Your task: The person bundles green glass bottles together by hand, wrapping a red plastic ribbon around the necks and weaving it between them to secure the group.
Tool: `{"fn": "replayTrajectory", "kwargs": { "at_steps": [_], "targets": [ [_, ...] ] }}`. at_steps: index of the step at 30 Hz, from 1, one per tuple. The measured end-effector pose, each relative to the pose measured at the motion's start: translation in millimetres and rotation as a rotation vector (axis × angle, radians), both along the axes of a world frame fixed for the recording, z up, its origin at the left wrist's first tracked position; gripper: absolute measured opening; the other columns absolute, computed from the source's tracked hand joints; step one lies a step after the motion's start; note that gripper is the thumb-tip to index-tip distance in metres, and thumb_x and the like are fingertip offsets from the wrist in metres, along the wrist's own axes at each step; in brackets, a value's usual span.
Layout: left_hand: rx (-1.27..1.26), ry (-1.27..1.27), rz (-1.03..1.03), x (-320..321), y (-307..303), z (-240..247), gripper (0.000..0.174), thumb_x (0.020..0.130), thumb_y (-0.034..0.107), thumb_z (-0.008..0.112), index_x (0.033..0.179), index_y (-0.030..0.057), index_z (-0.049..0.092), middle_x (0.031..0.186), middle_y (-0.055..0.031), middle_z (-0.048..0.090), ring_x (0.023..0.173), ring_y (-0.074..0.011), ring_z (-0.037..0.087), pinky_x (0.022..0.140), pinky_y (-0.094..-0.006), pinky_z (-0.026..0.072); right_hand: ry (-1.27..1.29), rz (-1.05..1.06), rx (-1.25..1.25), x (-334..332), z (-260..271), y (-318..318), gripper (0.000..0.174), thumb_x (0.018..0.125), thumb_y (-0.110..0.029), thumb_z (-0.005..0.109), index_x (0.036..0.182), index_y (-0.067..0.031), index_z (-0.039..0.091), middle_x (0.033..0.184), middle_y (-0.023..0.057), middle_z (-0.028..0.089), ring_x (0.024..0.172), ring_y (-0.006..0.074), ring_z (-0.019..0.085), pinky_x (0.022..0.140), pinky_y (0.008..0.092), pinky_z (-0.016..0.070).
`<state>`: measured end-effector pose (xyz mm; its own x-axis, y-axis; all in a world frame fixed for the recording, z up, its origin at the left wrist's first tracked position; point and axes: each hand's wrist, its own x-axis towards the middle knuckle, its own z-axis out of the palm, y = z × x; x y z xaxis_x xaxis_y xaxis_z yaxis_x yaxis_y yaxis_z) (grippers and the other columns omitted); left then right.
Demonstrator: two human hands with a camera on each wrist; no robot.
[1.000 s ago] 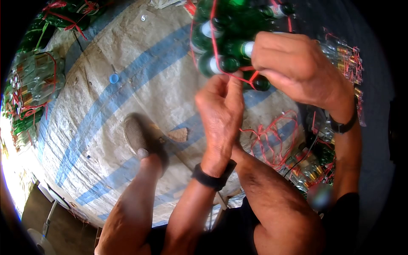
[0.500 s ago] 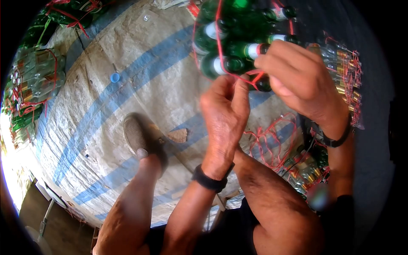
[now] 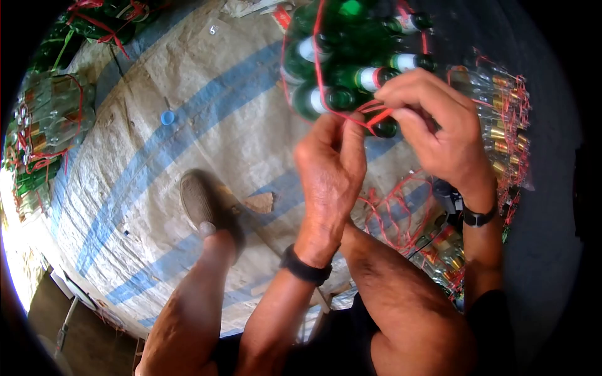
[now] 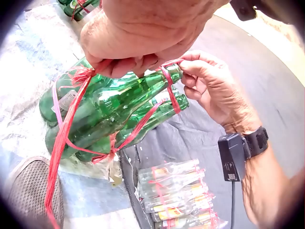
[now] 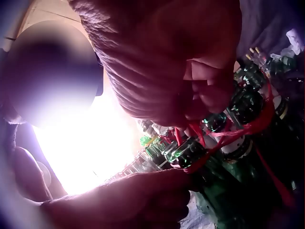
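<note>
Pinching a red string point(image 3: 375, 116) from both sides, the two hands meet at the neck end of a bundle of green bottles point(image 3: 338, 59). The left hand point(image 3: 329, 160) has thumb and forefinger pressed together on the string just below the bottle mouths, with the other fingers folded in behind. The right hand point(image 3: 433, 119) is curled, its fingertips clamped on the same string where it loops around one bottle neck (the left wrist view shows two turns there). More string runs along the bundle and around its thick end.

The bundle sits at the far side of a woven sheet with blue stripes point(image 3: 188, 88), straight ahead of the person. Whether it rests on the sheet or hangs from the string, I cannot tell.

Just right of the right hand lies a bundle of clear bottles point(image 3: 501, 119), also tied in red. Loose red string point(image 3: 395, 207) is heaped below the hands. A grey shoe point(image 3: 204, 203) stands on the sheet to the left, a blue cap point(image 3: 167, 117) lies beyond it, and more tied bottles point(image 3: 50, 119) sit at the left edge.
</note>
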<state>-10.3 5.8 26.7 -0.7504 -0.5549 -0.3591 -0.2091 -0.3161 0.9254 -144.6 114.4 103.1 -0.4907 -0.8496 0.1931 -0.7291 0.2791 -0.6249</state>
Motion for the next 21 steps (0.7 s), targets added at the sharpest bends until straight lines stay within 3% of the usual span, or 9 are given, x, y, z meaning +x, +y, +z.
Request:
{"fn": "replayTrajectory", "kwargs": {
  "at_steps": [6, 8, 10, 21],
  "targets": [
    [0.011, 0.003, -0.001, -2, 1, 2, 0.019, 0.108, 0.012, 0.069, 0.102, -0.0039, 0.078, 0.083, 0.0018, 0.073, 0.077, -0.0028, 0.058, 0.067, -0.0243, 0.0473, -0.105, -0.011, 0.095, -4, 7, 2, 0.015, 0.092, 0.010, 0.068, 0.105, 0.0028, 0.067, 0.096, 0.0150, 0.069, 0.082, 0.0317, 0.069, 0.071, 0.0382, 0.0545],
    [0.019, 0.010, 0.010, -2, 2, 1, 0.019, 0.108, 0.012, 0.069, 0.101, -0.0037, 0.078, 0.082, 0.0019, 0.073, 0.076, -0.0028, 0.058, 0.067, -0.0242, 0.0472, -0.016, 0.006, 0.070, -7, 3, 4, 0.016, 0.092, 0.010, 0.068, 0.106, 0.0023, 0.067, 0.094, 0.0157, 0.068, 0.078, 0.0312, 0.068, 0.069, 0.0387, 0.0537],
    [-0.021, 0.005, -0.025, -1, 1, 3, 0.019, 0.109, 0.012, 0.070, 0.108, -0.0073, 0.073, 0.080, -0.0040, 0.070, 0.073, -0.0068, 0.057, 0.063, -0.0276, 0.0487, -0.014, -0.008, 0.085, -9, 3, 6, 0.015, 0.092, 0.009, 0.068, 0.105, 0.0016, 0.067, 0.093, 0.0156, 0.067, 0.078, 0.0318, 0.068, 0.069, 0.0393, 0.0537],
    [-0.033, 0.075, 0.014, 2, 6, -5, 0.015, 0.108, 0.009, 0.070, 0.110, -0.0046, 0.073, 0.077, -0.0047, 0.067, 0.072, -0.0078, 0.055, 0.063, -0.0284, 0.0485, 0.221, -0.052, 0.152, -17, 2, 8, 0.016, 0.091, -0.001, 0.079, 0.101, -0.0013, 0.066, 0.092, 0.0131, 0.068, 0.080, 0.0356, 0.070, 0.069, 0.0421, 0.0542]
  ]
}}
